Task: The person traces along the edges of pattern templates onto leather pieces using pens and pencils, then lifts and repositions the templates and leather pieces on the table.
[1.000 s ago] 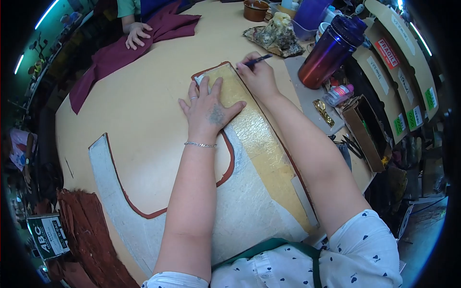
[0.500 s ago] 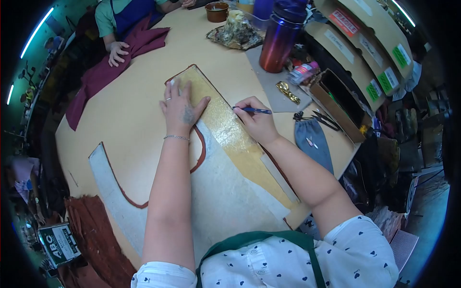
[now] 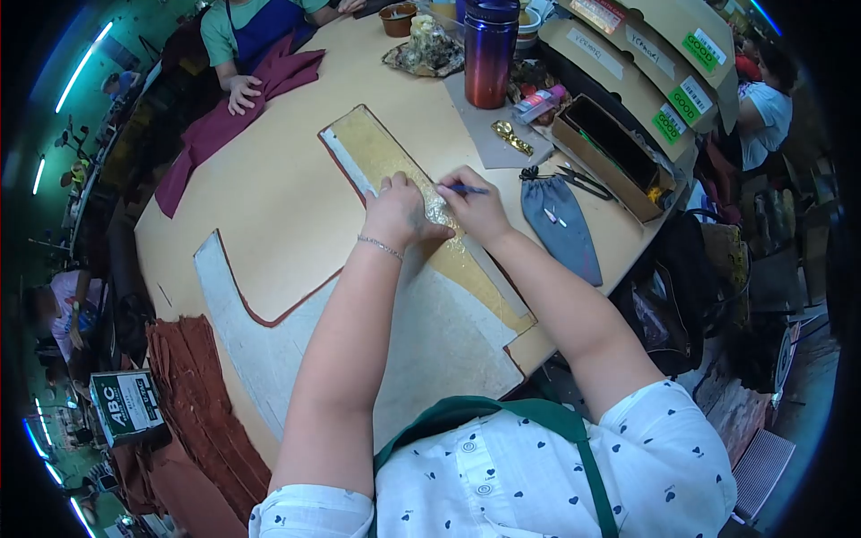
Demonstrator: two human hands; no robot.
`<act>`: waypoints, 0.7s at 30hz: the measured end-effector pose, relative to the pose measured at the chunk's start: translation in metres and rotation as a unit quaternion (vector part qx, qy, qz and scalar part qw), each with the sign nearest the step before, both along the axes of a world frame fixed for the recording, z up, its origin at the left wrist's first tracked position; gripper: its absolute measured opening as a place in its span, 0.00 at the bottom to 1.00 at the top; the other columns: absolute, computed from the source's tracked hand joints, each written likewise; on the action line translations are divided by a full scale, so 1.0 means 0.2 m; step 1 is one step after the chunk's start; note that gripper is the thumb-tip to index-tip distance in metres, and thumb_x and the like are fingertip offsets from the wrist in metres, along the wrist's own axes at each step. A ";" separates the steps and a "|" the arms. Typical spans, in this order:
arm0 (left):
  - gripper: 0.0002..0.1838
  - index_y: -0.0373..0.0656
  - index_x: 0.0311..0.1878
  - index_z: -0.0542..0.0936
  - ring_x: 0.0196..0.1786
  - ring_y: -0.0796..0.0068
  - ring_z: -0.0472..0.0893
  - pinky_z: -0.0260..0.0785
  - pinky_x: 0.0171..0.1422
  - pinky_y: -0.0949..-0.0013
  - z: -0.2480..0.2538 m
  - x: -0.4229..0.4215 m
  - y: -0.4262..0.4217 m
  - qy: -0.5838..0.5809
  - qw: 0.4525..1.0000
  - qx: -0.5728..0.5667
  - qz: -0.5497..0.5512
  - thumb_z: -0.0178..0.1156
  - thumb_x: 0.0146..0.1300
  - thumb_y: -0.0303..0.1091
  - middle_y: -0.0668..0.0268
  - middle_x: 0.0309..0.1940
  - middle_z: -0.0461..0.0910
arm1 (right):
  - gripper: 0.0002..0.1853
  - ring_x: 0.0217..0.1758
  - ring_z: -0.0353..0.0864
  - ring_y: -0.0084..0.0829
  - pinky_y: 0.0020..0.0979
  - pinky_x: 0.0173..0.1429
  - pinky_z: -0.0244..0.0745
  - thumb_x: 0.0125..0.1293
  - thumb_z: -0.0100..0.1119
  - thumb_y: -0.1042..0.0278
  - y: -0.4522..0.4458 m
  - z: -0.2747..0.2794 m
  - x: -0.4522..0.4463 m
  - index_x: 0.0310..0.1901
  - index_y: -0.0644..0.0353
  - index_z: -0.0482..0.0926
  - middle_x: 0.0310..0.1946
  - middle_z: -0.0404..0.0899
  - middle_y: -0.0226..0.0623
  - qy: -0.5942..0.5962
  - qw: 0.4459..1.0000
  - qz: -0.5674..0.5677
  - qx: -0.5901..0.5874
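A long yellow template (image 3: 377, 143) lies on a large pale leather piece (image 3: 421, 332) with reddish-brown edges. My left hand (image 3: 397, 213) presses on the template near its middle, thumb stretched out to the right and fingers bent forward over it. Close beside it, my right hand (image 3: 475, 211) grips a dark blue pen (image 3: 468, 189). That hand rests along the template's right edge; the pen's tip is too small to make out. A curved arm of the leather (image 3: 224, 278) reaches out to the left across the table.
Brown leather (image 3: 202, 386) hangs at the table's left edge, near an ABC box (image 3: 126, 403). To the right are a grey-blue pouch (image 3: 560, 224), scissors (image 3: 583, 182), an open box (image 3: 619, 152) and a tumbler (image 3: 490, 58). Opposite, a person's hand (image 3: 242, 93) rests on maroon material (image 3: 202, 134).
My left hand has slid from the template's far end toward its middle, nearer my right hand. The right hand still holds the pen at the edge. The camera view has shifted.
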State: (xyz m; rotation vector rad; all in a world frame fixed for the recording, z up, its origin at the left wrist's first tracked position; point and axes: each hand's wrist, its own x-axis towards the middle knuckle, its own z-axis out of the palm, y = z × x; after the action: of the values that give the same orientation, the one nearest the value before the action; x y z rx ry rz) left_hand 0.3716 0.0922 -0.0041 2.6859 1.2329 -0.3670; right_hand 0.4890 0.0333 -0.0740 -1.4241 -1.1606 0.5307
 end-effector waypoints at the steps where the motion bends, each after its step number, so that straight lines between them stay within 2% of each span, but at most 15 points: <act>1: 0.49 0.32 0.52 0.71 0.60 0.61 0.64 0.61 0.60 0.52 0.01 0.01 0.00 0.010 1.000 -0.006 0.007 0.67 0.33 0.64 0.57 0.52 0.67 | 0.07 0.31 0.78 0.27 0.26 0.36 0.70 0.55 0.60 0.71 -0.09 0.01 0.01 0.32 0.62 0.72 0.27 0.77 0.37 0.015 1.000 0.008 -0.011; 4: 0.47 0.33 0.50 0.73 0.59 0.61 0.65 0.62 0.59 0.55 0.01 0.02 0.00 0.021 1.000 -0.010 0.010 0.67 0.33 0.64 0.58 0.52 0.67 | 0.07 0.31 0.77 0.24 0.25 0.35 0.70 0.56 0.59 0.72 -0.30 0.01 0.04 0.32 0.63 0.72 0.27 0.77 0.36 -0.007 1.000 0.017 -0.005; 6: 0.47 0.34 0.51 0.73 0.58 0.61 0.65 0.63 0.58 0.55 0.02 0.03 0.01 0.031 0.999 -0.027 0.005 0.67 0.33 0.64 0.58 0.52 0.67 | 0.06 0.29 0.78 0.28 0.26 0.34 0.71 0.56 0.58 0.71 -0.31 0.00 0.06 0.32 0.63 0.72 0.26 0.77 0.38 -0.017 1.000 0.017 -0.001; 12: 0.46 0.34 0.50 0.73 0.58 0.61 0.66 0.63 0.57 0.55 -0.01 0.01 0.01 -0.003 1.000 -0.003 -0.002 0.67 0.33 0.64 0.58 0.50 0.68 | 0.06 0.29 0.78 0.38 0.31 0.35 0.72 0.56 0.58 0.68 0.05 -0.01 0.04 0.32 0.60 0.73 0.24 0.76 0.41 -0.054 0.998 -0.017 0.007; 14: 0.49 0.31 0.50 0.71 0.57 0.61 0.67 0.64 0.56 0.55 -0.01 0.01 0.02 -0.005 1.000 -0.004 -0.002 0.68 0.31 0.64 0.56 0.51 0.68 | 0.06 0.29 0.78 0.40 0.33 0.35 0.72 0.55 0.58 0.68 0.22 -0.01 0.03 0.32 0.59 0.73 0.25 0.76 0.42 -0.078 0.996 -0.024 0.019; 16: 0.52 0.27 0.50 0.69 0.56 0.59 0.69 0.65 0.55 0.58 -0.02 0.00 0.02 -0.019 1.000 0.007 -0.013 0.68 0.28 0.64 0.52 0.51 0.69 | 0.07 0.29 0.78 0.40 0.33 0.36 0.72 0.55 0.59 0.69 0.38 0.00 0.03 0.32 0.60 0.73 0.25 0.77 0.42 -0.071 0.997 -0.017 0.021; 20: 0.53 0.27 0.52 0.67 0.57 0.60 0.68 0.64 0.55 0.58 -0.02 0.00 0.02 -0.023 1.000 -0.002 -0.004 0.67 0.29 0.64 0.51 0.53 0.67 | 0.06 0.30 0.78 0.40 0.33 0.36 0.72 0.55 0.58 0.69 0.46 0.00 0.01 0.31 0.60 0.73 0.25 0.77 0.42 -0.053 0.999 -0.012 0.006; 21: 0.53 0.28 0.52 0.68 0.58 0.60 0.66 0.63 0.56 0.54 -0.03 -0.01 0.01 -0.029 1.000 0.001 -0.001 0.68 0.29 0.64 0.54 0.53 0.67 | 0.06 0.30 0.78 0.40 0.33 0.35 0.72 0.55 0.58 0.69 0.42 -0.01 0.02 0.31 0.60 0.73 0.25 0.77 0.42 -0.061 0.998 -0.010 0.002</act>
State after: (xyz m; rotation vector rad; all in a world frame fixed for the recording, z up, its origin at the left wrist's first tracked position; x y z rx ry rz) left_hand 0.3699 0.0951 -0.0096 2.6801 1.2140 -0.2853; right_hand 0.4923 0.1164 -0.0756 -1.4799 -1.2416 0.4327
